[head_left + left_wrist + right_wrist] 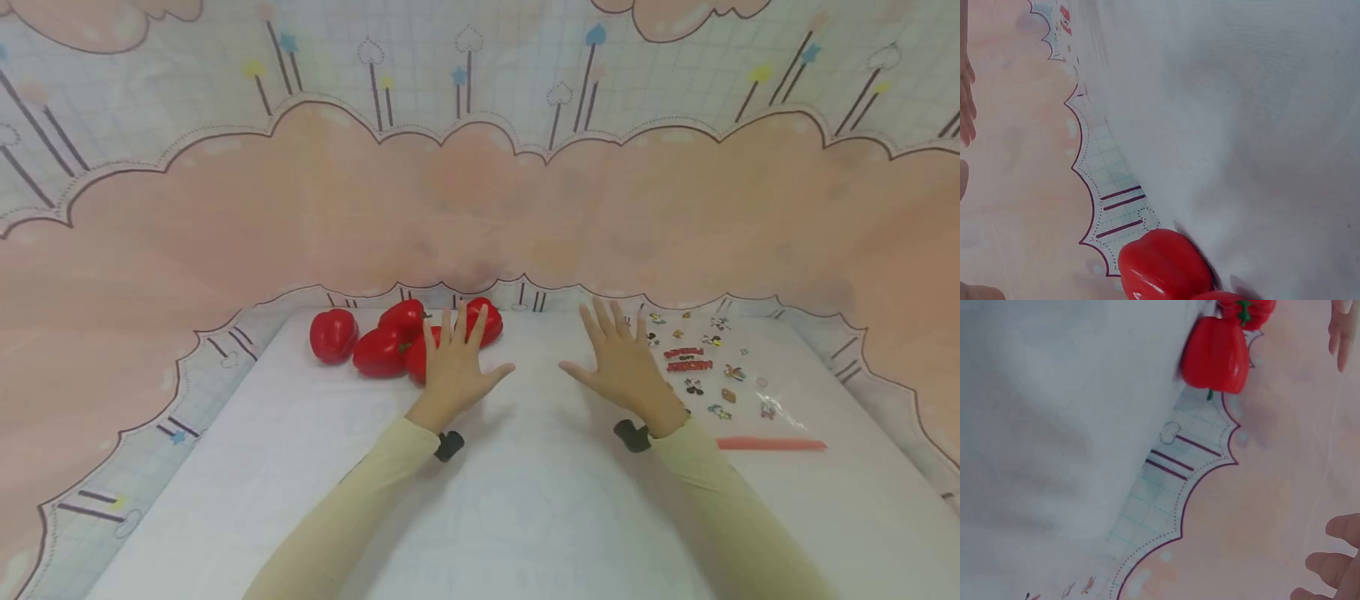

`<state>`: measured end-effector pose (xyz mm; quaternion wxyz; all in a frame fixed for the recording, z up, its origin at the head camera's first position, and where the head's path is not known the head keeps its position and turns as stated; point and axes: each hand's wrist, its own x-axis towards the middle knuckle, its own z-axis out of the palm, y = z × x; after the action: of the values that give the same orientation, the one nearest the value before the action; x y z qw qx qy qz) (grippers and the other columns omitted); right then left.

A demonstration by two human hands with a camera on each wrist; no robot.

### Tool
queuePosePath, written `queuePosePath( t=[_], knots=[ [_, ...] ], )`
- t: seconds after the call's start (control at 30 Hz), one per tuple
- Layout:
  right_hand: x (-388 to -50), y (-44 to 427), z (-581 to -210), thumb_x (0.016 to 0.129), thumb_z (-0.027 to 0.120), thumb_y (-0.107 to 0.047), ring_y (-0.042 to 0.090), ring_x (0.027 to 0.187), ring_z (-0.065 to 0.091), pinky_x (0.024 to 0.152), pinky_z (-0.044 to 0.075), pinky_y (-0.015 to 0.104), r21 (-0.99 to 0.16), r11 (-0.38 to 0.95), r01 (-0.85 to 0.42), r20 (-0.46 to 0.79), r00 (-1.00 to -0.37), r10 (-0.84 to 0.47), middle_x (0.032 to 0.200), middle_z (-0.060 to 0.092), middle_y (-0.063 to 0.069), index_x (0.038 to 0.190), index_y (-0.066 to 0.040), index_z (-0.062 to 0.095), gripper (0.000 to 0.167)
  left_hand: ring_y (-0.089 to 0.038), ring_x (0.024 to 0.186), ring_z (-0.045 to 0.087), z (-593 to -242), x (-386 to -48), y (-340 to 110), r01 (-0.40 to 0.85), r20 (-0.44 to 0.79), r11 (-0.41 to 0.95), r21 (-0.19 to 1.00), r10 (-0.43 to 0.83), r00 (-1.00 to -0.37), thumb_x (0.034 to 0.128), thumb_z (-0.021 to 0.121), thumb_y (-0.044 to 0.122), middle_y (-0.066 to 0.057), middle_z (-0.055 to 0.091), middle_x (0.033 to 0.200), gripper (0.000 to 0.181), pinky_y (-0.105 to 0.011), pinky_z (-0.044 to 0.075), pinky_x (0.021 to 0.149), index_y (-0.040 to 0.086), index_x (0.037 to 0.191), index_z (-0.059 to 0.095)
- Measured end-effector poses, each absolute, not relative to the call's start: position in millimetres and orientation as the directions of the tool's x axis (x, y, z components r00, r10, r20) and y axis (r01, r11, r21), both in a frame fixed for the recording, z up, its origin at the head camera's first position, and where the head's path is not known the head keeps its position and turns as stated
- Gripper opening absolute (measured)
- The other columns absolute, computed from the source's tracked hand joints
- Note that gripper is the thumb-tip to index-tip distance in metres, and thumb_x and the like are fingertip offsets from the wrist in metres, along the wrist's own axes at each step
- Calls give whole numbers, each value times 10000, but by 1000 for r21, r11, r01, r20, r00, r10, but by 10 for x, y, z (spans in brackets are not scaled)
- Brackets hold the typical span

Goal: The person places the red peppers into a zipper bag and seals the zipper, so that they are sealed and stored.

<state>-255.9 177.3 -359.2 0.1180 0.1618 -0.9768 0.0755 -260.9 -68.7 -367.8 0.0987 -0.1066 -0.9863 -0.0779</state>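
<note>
In the head view, both hands are held with spread, straight fingers and hold nothing. The left hand (452, 371) is in front of several red bell peppers (333, 336), partly covering one of them. To the right, the right hand (624, 371) overlaps the left side of a clear printed bag (738, 379). A red pepper (1163, 265) shows at the bottom of the left wrist view. Another pepper (1215, 356) appears near the top of the right wrist view, where fingertips of the right hand (1335, 565) enter at the lower right.
A red strip (772, 444) lies along the near edge of the bag, on the white tabletop (510, 517). Behind and beside the table hangs a cloth (525, 217) with a pink cloud print. Each wrist wears a small black device (450, 446).
</note>
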Motion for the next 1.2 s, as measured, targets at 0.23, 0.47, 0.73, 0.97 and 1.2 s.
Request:
queuePosePath(
  t=[0.23, 0.47, 0.73, 0.97, 1.2],
  knots=[
    [-2533, 1931, -3570, 835, 539, -607, 369, 1462, 43, 1105, 51, 685, -71, 929, -362, 317, -892, -323, 1591, 71, 130, 1510, -93, 148, 934, -362, 1463, 54, -3681, -2610, -587, 242, 233, 962, 124, 209, -950, 788, 545, 661, -110, 73, 1595, 976, -626, 5, 1144, 213, 1524, 86],
    [-2485, 2119, -3537, 838, 550, -582, 379, 1457, 67, 1108, 41, 681, -61, 929, -365, 325, -887, -328, 1585, 86, 146, 1512, -89, 133, 933, -341, 1467, 46, -3679, -2589, -419, 298, 260, 943, 148, 253, -932, 805, 540, 640, -104, 73, 1596, 943, -615, 32, 1151, 212, 1522, 101],
    [-2407, 2306, -3542, 830, 600, -515, 371, 1455, 98, 1107, 54, 679, -76, 913, -402, 373, -860, -348, 1574, 132, 167, 1496, -54, 190, 908, -328, 1472, 26, -3727, -2572, -139, 354, 259, 928, 117, 315, -913, 825, 490, 656, -95, 68, 1598, 923, -592, -5, 1160, 218, 1524, 78],
    [-2352, 2514, -3601, 821, 620, -496, 375, 1444, 139, 1097, 112, 684, -59, 918, -391, 385, -858, -341, 1555, 199, 184, 1506, -84, 162, 922, -320, 1474, 50, -3800, -2588, 161, 398, 248, 914, 84, 367, -896, 841, 445, 679, -96, 75, 1597, 902, -584, 15, 1164, 221, 1524, 74],
    [-2275, 2736, -3642, 824, 619, -485, 352, 1453, 132, 1099, 111, 679, -55, 916, -396, 396, -851, -344, 1550, 208, 189, 1493, -52, 201, 900, -313, 1473, 69, -3884, -2595, 426, 459, 234, 889, 11, 444, -865, 844, 420, 700, -96, 65, 1598, 903, -567, 52, 1170, 223, 1525, 66]
  ],
)
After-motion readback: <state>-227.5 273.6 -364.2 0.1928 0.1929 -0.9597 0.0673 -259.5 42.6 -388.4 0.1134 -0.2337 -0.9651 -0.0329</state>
